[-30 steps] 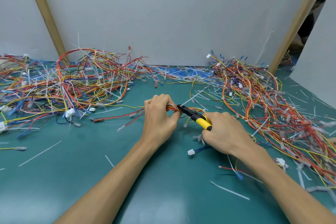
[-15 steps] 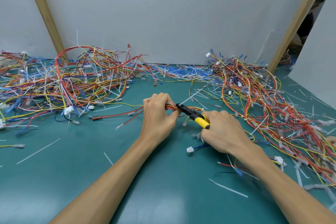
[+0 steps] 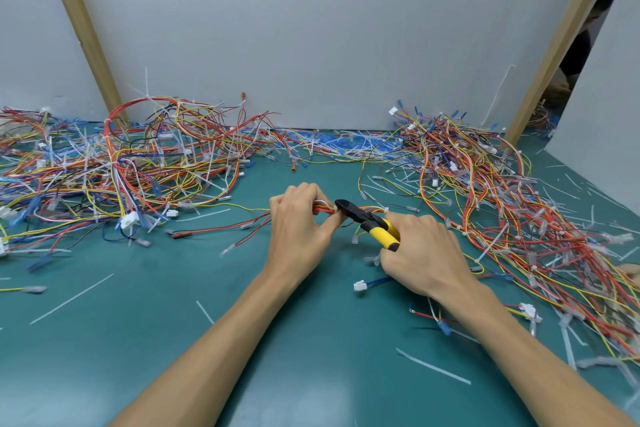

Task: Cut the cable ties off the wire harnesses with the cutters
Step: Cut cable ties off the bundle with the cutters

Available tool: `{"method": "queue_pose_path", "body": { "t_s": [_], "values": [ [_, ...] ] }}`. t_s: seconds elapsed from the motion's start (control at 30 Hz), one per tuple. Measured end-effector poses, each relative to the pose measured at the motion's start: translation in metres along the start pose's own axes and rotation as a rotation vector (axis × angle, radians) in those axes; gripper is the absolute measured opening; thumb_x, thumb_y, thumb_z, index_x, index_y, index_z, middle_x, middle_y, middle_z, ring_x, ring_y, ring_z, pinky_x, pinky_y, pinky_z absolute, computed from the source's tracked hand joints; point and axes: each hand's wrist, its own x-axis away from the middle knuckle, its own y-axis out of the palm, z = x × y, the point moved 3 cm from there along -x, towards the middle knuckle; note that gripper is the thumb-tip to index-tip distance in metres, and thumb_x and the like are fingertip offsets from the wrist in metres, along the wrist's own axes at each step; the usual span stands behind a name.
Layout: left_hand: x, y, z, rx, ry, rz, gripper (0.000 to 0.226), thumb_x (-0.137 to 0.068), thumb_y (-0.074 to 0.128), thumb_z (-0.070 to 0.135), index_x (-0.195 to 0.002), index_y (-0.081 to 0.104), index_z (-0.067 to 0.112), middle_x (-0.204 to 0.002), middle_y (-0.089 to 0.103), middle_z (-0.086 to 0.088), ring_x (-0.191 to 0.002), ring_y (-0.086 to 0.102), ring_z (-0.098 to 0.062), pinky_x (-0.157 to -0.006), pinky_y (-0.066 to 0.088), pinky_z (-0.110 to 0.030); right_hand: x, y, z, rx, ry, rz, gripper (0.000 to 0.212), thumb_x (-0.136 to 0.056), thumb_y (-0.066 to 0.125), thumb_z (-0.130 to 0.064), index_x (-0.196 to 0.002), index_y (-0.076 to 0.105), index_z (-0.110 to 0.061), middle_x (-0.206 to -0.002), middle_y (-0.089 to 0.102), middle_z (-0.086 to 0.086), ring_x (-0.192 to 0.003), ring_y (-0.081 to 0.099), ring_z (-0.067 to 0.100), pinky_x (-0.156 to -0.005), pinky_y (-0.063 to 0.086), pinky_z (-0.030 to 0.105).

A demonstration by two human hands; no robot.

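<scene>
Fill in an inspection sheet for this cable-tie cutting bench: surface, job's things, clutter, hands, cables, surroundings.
Surface: green mat, covered at the back and sides.
Job's things: yellow-handled cutters, black head at the held harness.
Clutter: loose cut ties; a white connector.
Hands: left hand grips the harness; right hand grips the cutters.
Cables: left wire pile and right wire pile, both tangled.
Surroundings: grey panels, wooden posts, a person partly seen through the right gap.
</scene>
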Motion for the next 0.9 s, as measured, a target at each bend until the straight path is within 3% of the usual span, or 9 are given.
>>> {"method": "queue_pose_path", "body": {
  "t_s": [0.1,0.23,0.3,0.43,0.5,0.57,0.67,0.77,0.9],
  "values": [
    [-0.002,0.002,-0.003,-0.006,-0.024,-0.039,0.028,-0.082,0.079,0.039,-0.080,0.055,0.026,-0.084,0.060,0.010,-0.086,0.055,-0.013,-0.087,0.032,-0.033,0.001,-0.008,0.001,-0.213,0.007,0.194,0.023,-0.071,0.061,-0.027,-0.069,0.039,-0.021,-0.058,0.045,-0.003,-0.058,0.044,0.025,-0.050,0.025,0.034],
    [0.000,0.005,0.001,0.020,0.067,-0.167,0.007,-0.093,0.068,0.019,-0.097,0.062,0.020,-0.095,0.059,0.007,-0.095,0.054,-0.015,-0.094,0.039,-0.042,-0.001,-0.018,-0.002,-0.470,-0.034,0.279,0.023,-0.083,0.069,-0.015,-0.083,0.053,-0.032,-0.076,0.053,-0.013,-0.068,0.049,0.010,-0.060,0.034,0.024],
    [0.003,0.009,0.007,0.023,0.139,-0.224,0.017,-0.096,0.058,0.004,-0.105,0.063,0.017,-0.099,0.056,0.004,-0.099,0.053,-0.018,-0.091,0.040,-0.042,-0.001,-0.016,-0.006,-0.572,-0.050,0.236,0.024,-0.087,0.069,-0.018,-0.082,0.054,-0.037,-0.070,0.054,-0.015,-0.065,0.051,0.006,-0.058,0.034,0.014],
    [0.008,0.011,0.021,0.085,0.229,-0.301,0.034,-0.094,0.050,-0.010,-0.115,0.061,0.015,-0.107,0.052,0.003,-0.102,0.054,-0.013,-0.091,0.042,-0.028,-0.002,-0.005,-0.007,-0.479,-0.009,0.188,0.025,-0.087,0.074,-0.036,-0.081,0.058,-0.018,-0.059,0.049,-0.001,-0.062,0.047,0.016,-0.064,0.041,0.029],
    [0.007,0.007,0.023,0.102,0.251,-0.315,0.041,-0.090,0.052,-0.014,-0.119,0.060,0.014,-0.110,0.050,0.003,-0.100,0.053,-0.007,-0.091,0.040,-0.017,-0.004,-0.004,-0.003,-0.534,0.008,0.177,0.031,-0.085,0.077,-0.040,-0.077,0.055,-0.019,-0.058,0.054,-0.003,-0.060,0.049,0.014,-0.064,0.041,0.028],
    [0.000,0.001,0.020,0.023,0.287,-0.310,0.049,-0.086,0.061,-0.010,-0.127,0.056,0.016,-0.117,0.049,0.002,-0.107,0.052,-0.009,-0.097,0.040,-0.022,-0.006,-0.005,0.002,-0.626,0.039,0.187,0.033,-0.084,0.079,-0.038,-0.073,0.053,-0.022,-0.058,0.058,-0.013,-0.056,0.049,0.008,-0.056,0.038,0.021],
    [-0.016,-0.021,0.008,-0.096,0.290,-0.200,0.066,-0.079,0.077,0.007,-0.138,0.049,0.019,-0.130,0.046,0.001,-0.121,0.048,-0.019,-0.108,0.037,-0.034,-0.011,-0.005,0.016,-0.816,0.128,0.195,0.037,-0.085,0.080,-0.035,-0.074,0.051,-0.014,-0.055,0.053,-0.017,-0.052,0.044,0.002,-0.059,0.038,0.028],
    [-0.030,-0.050,-0.008,-0.069,0.204,0.087,0.071,-0.078,0.076,0.003,-0.140,0.045,0.016,-0.127,0.047,-0.001,-0.115,0.050,-0.020,-0.105,0.041,-0.036,-0.014,-0.007,0.028,-0.958,0.217,0.187,0.042,-0.083,0.079,-0.039,-0.073,0.046,-0.015,-0.057,0.038,-0.013,-0.056,0.037,0.010,-0.058,0.034,0.030],
    [-0.034,-0.065,-0.030,0.138,-0.091,0.330,0.033,-0.096,0.061,0.015,-0.127,0.050,0.016,-0.111,0.058,-0.005,-0.094,0.060,-0.017,-0.089,0.049,-0.030,-0.016,-0.004,0.038,-1.218,0.323,0.144,0.029,-0.087,0.076,-0.028,-0.080,0.049,-0.019,-0.064,0.033,-0.003,-0.053,0.028,0.013,-0.047,0.029,0.021]
  ]
}}
